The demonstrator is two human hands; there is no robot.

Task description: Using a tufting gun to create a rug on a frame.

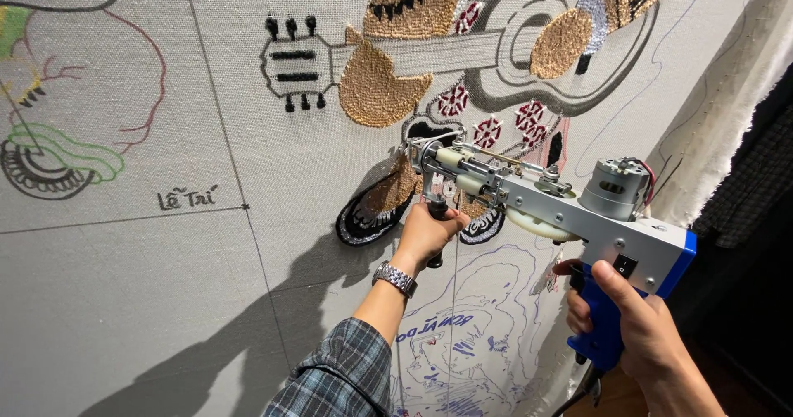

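The tufting gun (545, 206) is held against the stretched cloth (165, 285), needle end near the cloth's middle. The left hand (425, 233) is clamped on the front handle; the right hand (632, 322) is clamped on the blue rear handle. The guitar (496, 53) near the top edge is partly filled with pile; the line drawings near the bottom edge and left edge remain unfilled.
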